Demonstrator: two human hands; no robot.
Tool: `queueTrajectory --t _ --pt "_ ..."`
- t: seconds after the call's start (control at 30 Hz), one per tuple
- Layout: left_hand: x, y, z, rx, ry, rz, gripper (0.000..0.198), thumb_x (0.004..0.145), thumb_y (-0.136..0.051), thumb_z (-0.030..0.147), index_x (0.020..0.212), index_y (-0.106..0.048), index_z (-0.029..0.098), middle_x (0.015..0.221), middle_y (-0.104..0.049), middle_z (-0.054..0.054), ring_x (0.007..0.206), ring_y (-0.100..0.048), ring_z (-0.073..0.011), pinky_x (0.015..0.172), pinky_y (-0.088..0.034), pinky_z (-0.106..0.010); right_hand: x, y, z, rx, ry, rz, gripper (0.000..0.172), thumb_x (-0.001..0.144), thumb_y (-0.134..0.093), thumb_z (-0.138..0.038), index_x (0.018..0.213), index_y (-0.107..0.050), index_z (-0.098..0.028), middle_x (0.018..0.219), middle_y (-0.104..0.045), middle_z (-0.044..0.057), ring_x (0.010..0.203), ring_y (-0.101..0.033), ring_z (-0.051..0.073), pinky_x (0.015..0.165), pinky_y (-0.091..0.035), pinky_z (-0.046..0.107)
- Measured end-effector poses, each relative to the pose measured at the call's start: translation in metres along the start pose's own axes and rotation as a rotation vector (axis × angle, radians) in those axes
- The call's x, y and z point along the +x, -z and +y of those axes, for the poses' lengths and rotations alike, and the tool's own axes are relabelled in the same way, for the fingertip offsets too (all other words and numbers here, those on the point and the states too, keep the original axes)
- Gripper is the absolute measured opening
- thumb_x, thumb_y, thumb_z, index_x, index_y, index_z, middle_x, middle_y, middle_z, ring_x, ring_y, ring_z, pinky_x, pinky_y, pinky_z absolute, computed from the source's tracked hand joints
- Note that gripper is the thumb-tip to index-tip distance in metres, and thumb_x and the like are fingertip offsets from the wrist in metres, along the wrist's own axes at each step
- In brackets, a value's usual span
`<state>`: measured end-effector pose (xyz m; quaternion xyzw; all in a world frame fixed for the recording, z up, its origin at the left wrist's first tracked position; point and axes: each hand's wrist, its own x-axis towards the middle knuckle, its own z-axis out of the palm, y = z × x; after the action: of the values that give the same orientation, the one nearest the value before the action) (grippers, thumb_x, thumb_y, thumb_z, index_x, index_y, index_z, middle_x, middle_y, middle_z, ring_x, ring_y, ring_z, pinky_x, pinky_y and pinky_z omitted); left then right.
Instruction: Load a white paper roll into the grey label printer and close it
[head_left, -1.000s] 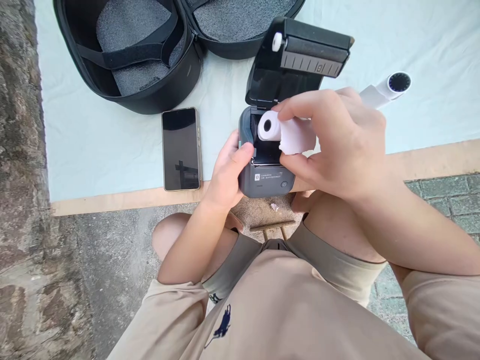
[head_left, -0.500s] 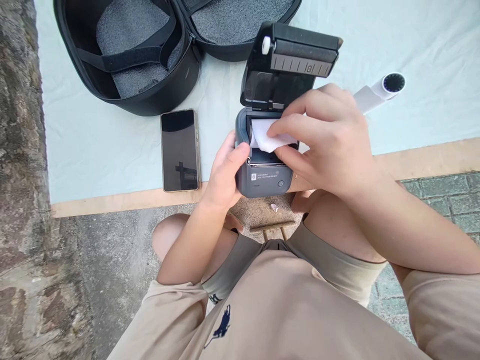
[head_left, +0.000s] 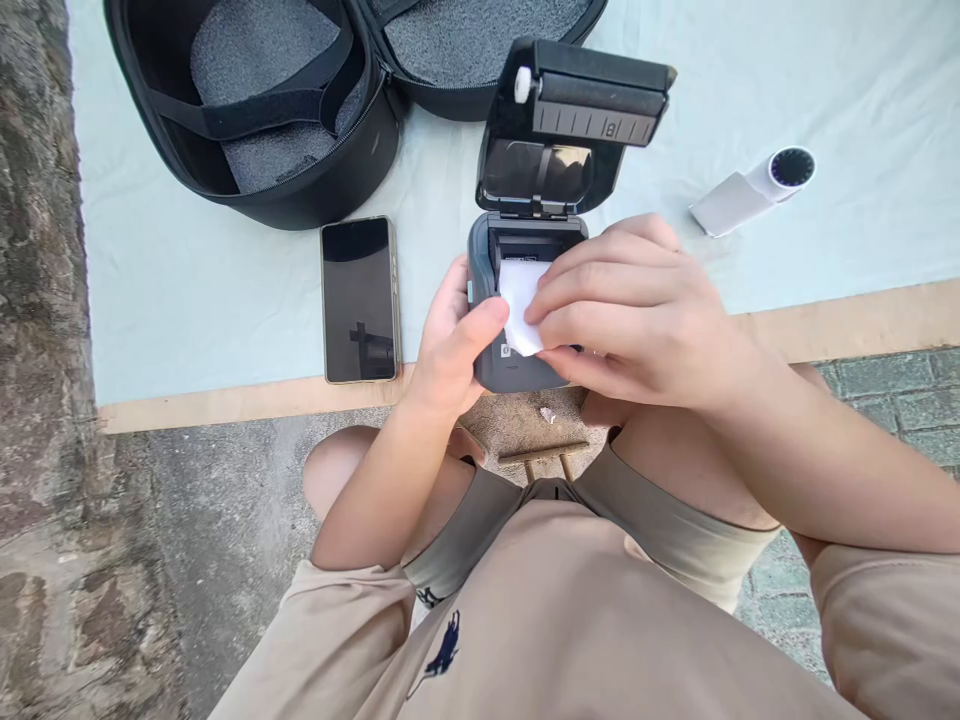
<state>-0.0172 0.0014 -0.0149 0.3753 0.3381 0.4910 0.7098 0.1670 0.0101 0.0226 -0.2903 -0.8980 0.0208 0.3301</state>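
A small dark grey label printer [head_left: 517, 375] is at the table's front edge, its black lid [head_left: 570, 120] swung up and back. My left hand [head_left: 450, 345] grips the printer's left side, the thumb lying on its rim beside the paper. White paper [head_left: 521, 300] lies over the printer's opening and partly over its front panel. My right hand [head_left: 630, 310] pinches this paper at its right side, hiding the printer's right half. Whether the paper is still joined to a roll is hidden by my fingers.
Left of the printer lies a smartphone [head_left: 360, 300], screen up. An open black zip case [head_left: 300, 180] with grey foam stands behind it. Toward the right rests a white paper roll [head_left: 750, 195], part unrolled. A pale cloth [head_left: 187, 290] covers the table.
My right hand has moved toward me and pulled the white paper forward over the printer's front. More of the printer's inside shows behind it. My left hand keeps its hold.
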Motion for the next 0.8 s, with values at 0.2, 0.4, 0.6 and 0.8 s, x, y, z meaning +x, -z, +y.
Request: queueTrajectory --t 0.2,0.4,0.6,0.8 --pt "-0.0002 0.0007 0.0016 0.041 -0.044 -0.001 0.051 0.076 -0.08 0.033 0.12 -0.054 0.032 0.119 -0.065 -0.001 0.122 -0.065 -0.0275 0.09 -0.058 -0.035 -0.0019 0.0002 0.004 0.149 -0.09 0.061 0.008 0.093 -0.06 -0.035 0.092 -0.057 -0.027 0.1 -0.069 -0.002 0.103 -0.066 0.021 0.089 -0.053 0.045" --pt "-0.0016 0.0015 0.0043 0.028 -0.045 -0.019 0.072 0.071 -0.084 0.037 0.132 -0.045 0.038 0.138 -0.059 -0.002 0.138 -0.055 -0.0335 0.1 -0.058 -0.041 -0.0031 -0.0007 0.0079 0.213 -0.36 0.052 0.035 0.085 -0.07 -0.04 0.113 -0.054 -0.026 0.115 -0.058 0.01 0.116 -0.057 0.027 0.087 -0.057 0.045" --pt "-0.0005 0.0016 0.0036 0.048 -0.078 0.027 0.064 0.075 -0.08 0.046 0.129 -0.048 0.035 0.135 -0.062 -0.002 0.14 -0.051 -0.0329 0.103 -0.056 -0.039 -0.0037 -0.0023 0.0052 0.338 -0.414 -0.002 0.041 0.083 -0.072 -0.037 0.116 -0.051 -0.027 0.123 -0.055 0.01 0.126 -0.052 0.025 0.09 -0.059 0.039" --pt "0.0015 0.0058 0.0016 0.018 -0.07 -0.036 0.073 0.068 -0.086 0.04 0.129 -0.048 0.035 0.135 -0.061 -0.002 0.141 -0.05 -0.034 0.1 -0.057 -0.038 -0.0051 -0.0062 0.0055 0.483 -0.568 0.026 0.042 0.081 -0.071 -0.034 0.114 -0.046 -0.028 0.125 -0.05 0.009 0.12 -0.055 0.024 0.086 -0.062 0.038"
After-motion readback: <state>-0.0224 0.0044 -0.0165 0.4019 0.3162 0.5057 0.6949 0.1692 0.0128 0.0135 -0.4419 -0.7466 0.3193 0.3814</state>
